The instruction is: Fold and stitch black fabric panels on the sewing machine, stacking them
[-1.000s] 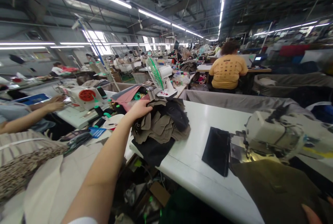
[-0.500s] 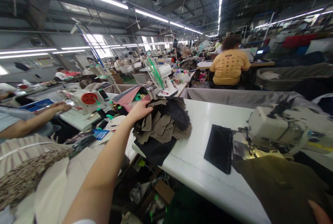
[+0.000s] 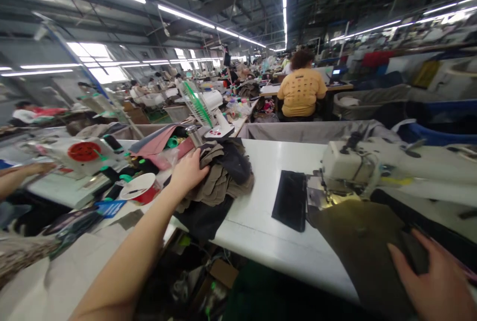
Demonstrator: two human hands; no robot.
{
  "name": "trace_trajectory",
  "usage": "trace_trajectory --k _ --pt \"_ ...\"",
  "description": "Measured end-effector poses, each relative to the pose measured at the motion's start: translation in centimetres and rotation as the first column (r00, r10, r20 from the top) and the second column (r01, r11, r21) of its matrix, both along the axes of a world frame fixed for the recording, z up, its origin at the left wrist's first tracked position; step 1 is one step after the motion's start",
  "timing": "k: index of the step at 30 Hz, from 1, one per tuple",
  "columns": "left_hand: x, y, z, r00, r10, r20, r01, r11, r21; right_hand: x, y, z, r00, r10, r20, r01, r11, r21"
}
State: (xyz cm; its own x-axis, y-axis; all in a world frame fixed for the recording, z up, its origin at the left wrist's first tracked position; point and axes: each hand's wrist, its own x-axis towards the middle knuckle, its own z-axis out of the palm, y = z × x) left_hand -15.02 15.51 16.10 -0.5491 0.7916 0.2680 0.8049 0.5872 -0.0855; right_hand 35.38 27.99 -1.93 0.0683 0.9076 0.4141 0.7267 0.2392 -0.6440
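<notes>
My left hand (image 3: 187, 172) reaches out to a heap of brown and black cut fabric pieces (image 3: 219, 179) at the left end of the white sewing table (image 3: 261, 234), fingers curled onto the top brown piece. At the lower right, my right hand (image 3: 434, 281) lies flat with fingers spread on a dark olive garment (image 3: 357, 241) under the sewing machine (image 3: 357, 164). A black fabric rectangle (image 3: 289, 205) lies between heap and machine.
A green-bladed desk fan (image 3: 203, 110) stands behind the heap. A red and white bowl (image 3: 139, 188) and thread cones sit to the left. A co-worker's arm (image 3: 18, 177) works at a neighbouring machine (image 3: 80, 154). A person in a yellow shirt (image 3: 301, 93) sits ahead.
The view has swung right and down. My left hand has settled lower onto the brown pieces. My right hand has come into view, flat on the olive garment.
</notes>
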Motion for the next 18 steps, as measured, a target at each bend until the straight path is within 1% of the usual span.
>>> trace_trajectory --k 2,3,4,5,6,8,9,10,11,12,13,14,16,17,18 --pt "1.4 0.2 -0.2 0.997 -0.049 -0.062 0.056 0.993 0.108 -0.5 -0.5 0.9 0.999 0.033 0.024 -0.034 0.998 0.06" --pt "2.5 0.3 -0.5 0.99 -0.107 -0.091 0.122 0.975 0.186 -0.6 -0.7 1.1 1.0 0.027 0.014 -0.027 0.997 0.073" --pt "3.9 0.4 -0.8 0.976 -0.192 -0.107 0.214 0.942 0.259 -0.7 -0.8 1.3 1.0 0.004 -0.011 -0.003 0.998 0.068" --pt "5.5 0.5 -1.3 0.947 -0.306 -0.098 0.321 0.895 0.31 -0.8 -1.0 1.3 0.999 -0.024 -0.039 0.026 0.998 0.049" --pt "7.2 0.7 -2.0 0.898 -0.436 -0.061 0.43 0.839 0.333 -0.8 -1.1 1.4 0.996 -0.052 -0.067 0.053 0.998 0.023" --pt "10.8 1.3 -3.9 0.744 -0.665 0.07 0.615 0.722 0.317 -0.8 -1.4 1.4 0.989 -0.099 -0.108 0.096 0.995 -0.034" --pt "12.5 1.8 -5.0 0.661 -0.737 0.142 0.683 0.669 0.292 -0.8 -1.5 1.5 0.986 -0.116 -0.124 0.11 0.993 -0.053" --pt "14.1 2.5 -6.2 0.593 -0.779 0.203 0.73 0.627 0.272 -0.8 -1.6 1.5 0.982 -0.126 -0.137 0.119 0.991 -0.061" --pt "15.4 3.4 -7.4 0.55 -0.797 0.25 0.754 0.603 0.261 -0.8 -1.7 1.6 0.98 -0.131 -0.15 0.123 0.991 -0.059" --pt "16.5 4.5 -8.5 0.538 -0.792 0.288 0.754 0.605 0.257 -0.8 -1.8 1.7 0.978 -0.132 -0.162 0.125 0.991 -0.051" --pt "17.3 5.7 -9.4 0.56 -0.763 0.323 0.728 0.64 0.247 -0.8 -1.8 1.8 0.975 -0.137 -0.176 0.131 0.99 -0.041" --pt "17.9 7.0 -10.1 0.612 -0.708 0.353 0.675 0.7 0.234 -0.8 -1.9 1.9 0.971 -0.145 -0.191 0.142 0.989 -0.03" --pt "18.5 9.4 -11.0 0.735 -0.552 0.393 0.517 0.832 0.201 -0.7 -2.0 2.1 0.956 -0.176 -0.234 0.179 0.984 -0.005" --pt "18.6 10.5 -11.2 0.785 -0.471 0.402 0.432 0.882 0.19 -0.7 -2.1 2.2 0.944 -0.201 -0.261 0.21 0.978 0.008" --pt "18.5 11.4 -11.4 0.819 -0.404 0.408 0.359 0.915 0.184 -0.6 -2.2 2.3 0.93 -0.231 -0.287 0.246 0.969 0.017"
